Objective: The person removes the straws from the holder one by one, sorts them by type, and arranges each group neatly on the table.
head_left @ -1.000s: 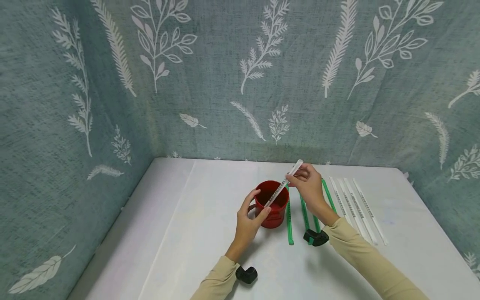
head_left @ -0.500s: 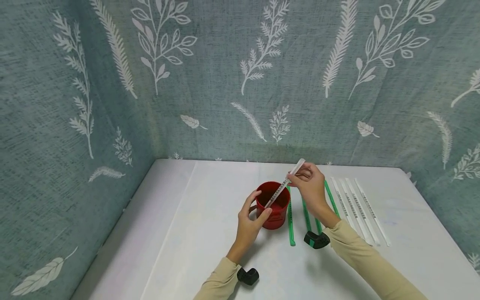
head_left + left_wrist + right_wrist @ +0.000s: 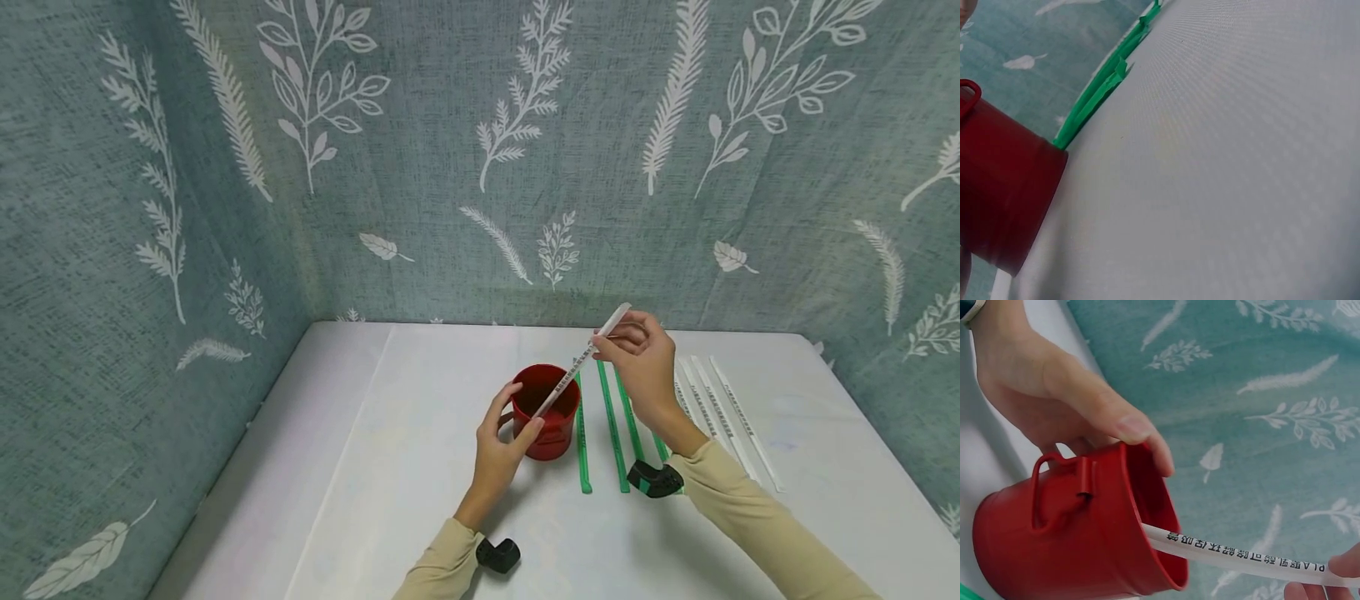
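Note:
A small red bucket [image 3: 549, 437] with loop handles on its sides stands on the white table. My left hand [image 3: 501, 442] grips it at the rim, thumb in front and fingers round the left side. Between thumb and fingertips, my right hand [image 3: 637, 358] pinches a white wrapped drinking straw [image 3: 573, 371] with dark print along it. This straw slants down to the left, its lower end inside the bucket. The right wrist view shows the printed straw [image 3: 1235, 555] crossing the rim of the bucket [image 3: 1066, 531]; its tip is hidden inside.
Several green straws [image 3: 611, 417] lie in a row right of the bucket, partly under my right forearm. Farther right lie several white wrapped straws [image 3: 738, 417]. A patterned teal cloth [image 3: 420, 167] hangs behind the white table [image 3: 397, 500] and along its sides.
My right hand has moved right and slightly up, taking the straw's upper end with it. More of the green straws shows beneath. The left hand keeps its hold on the bucket.

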Tool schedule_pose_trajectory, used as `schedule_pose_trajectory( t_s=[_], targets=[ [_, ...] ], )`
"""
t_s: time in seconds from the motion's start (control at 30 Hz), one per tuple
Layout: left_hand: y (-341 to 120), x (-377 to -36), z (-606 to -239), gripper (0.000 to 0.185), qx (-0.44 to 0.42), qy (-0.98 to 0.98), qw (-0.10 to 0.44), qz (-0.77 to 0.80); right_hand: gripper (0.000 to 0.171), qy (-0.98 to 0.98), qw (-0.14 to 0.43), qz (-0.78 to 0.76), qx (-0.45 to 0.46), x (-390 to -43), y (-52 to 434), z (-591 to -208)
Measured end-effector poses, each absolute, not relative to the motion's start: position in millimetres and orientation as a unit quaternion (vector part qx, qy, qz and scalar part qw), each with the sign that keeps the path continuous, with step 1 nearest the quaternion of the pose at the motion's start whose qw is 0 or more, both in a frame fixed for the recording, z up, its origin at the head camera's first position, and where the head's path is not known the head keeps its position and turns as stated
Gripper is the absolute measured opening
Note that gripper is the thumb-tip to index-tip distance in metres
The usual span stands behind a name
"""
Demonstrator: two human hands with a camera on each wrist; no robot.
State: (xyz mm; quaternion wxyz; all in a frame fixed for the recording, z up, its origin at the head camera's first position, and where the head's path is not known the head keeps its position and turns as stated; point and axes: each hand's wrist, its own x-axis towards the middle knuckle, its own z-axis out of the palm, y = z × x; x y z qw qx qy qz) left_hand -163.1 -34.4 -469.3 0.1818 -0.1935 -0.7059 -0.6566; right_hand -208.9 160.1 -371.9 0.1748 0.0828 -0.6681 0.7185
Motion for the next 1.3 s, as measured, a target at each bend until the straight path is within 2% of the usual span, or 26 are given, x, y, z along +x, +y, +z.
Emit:
schedule_pose_trajectory(
  t_s=[0.37,1.3],
  targets=[
    [-35.3,-162.8,-472.7,0.049,-0.190,-0.705,0.185,-0.658,0.041,-0.647,0.210,0.726,0.102,-202.9,172.9,-348.6],
    [-33.8,-163.9,-472.6,0.050,-0.192,-0.710,0.184,-0.652,0.033,-0.555,0.296,0.769,0.112,-187.0,223.0,-304.8]
  ],
)
